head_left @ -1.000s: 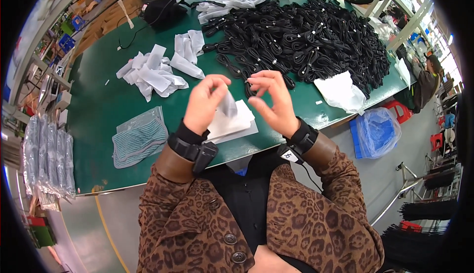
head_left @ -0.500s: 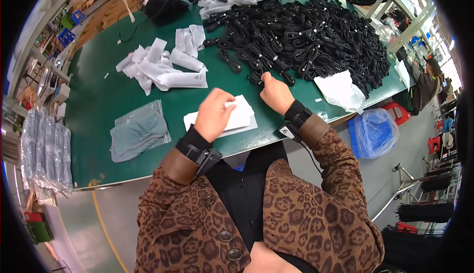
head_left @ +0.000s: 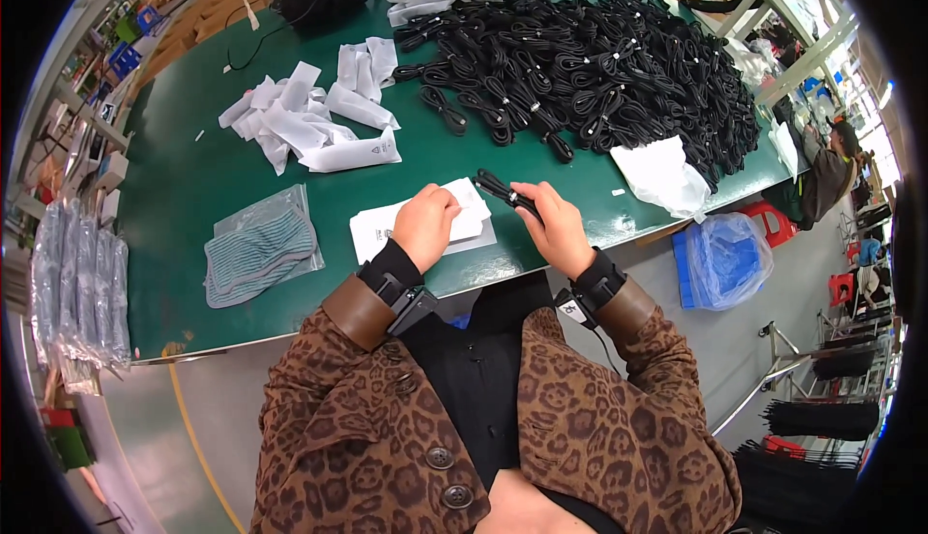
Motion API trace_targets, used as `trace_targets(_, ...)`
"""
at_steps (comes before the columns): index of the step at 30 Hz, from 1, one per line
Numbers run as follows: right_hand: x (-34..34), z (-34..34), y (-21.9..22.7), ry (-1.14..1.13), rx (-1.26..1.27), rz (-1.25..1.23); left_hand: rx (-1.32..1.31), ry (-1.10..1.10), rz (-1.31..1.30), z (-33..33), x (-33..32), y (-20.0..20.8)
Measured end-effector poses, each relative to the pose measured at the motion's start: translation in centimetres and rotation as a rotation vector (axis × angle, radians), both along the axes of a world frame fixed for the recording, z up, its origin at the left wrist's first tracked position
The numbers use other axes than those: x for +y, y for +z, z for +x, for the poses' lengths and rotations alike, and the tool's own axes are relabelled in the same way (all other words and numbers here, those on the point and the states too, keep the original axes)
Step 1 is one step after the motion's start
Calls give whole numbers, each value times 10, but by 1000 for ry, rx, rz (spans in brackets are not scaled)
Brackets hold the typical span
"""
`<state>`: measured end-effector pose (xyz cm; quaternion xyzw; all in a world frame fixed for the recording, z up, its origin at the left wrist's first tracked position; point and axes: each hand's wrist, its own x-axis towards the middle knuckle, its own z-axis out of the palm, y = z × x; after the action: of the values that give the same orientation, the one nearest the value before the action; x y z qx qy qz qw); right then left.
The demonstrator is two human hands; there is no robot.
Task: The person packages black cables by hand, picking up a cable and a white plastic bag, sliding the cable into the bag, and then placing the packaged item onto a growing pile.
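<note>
The right hand [head_left: 559, 230] is closed on a black cable bundle [head_left: 503, 192], thumb and fingers pinching its near end while the rest points up and to the left, lifted clear of the big cable pile [head_left: 590, 65]. The left hand [head_left: 423, 227] is curled over a stack of white bags [head_left: 375, 234], fingertips drawn in near the stack's upper part; whether they pinch a single layer or only rest there I cannot tell, as the knuckles hide it. The stack lies flat on the green surface [head_left: 174, 186], close to the near edge, and the bundle is held just to the right of its upper end. The bundle looks light and bendy, folded into tight loops that would give under a squeeze yet spring a little; its smooth skin may slide somewhat, so a hold around the middle, where the loops are gathered, should keep it together better than one at a loose end. The white bags look thin, soft and nearly weightless, likely slippery against one another and easy to crease, so a light pinch at a corner or edge would suit them. Farther left lie filled white sleeves [head_left: 350, 154], and nearer, striped cloths [head_left: 259, 254] in a clear bag
</note>
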<state>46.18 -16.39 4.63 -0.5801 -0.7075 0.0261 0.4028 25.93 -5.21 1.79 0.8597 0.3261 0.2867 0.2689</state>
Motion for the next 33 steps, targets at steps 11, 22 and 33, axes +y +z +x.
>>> trace_targets(11,-8,7,-1,94,-314,91,-125,-31,-53,-3,-4,12)
trace_targets(22,1,20,-15,236,401,-390,-177,-155,-94,-5,-8,25)
trace_targets(33,7,-10,-1,111,213,-75,-211,-190,124,-6,4,46)
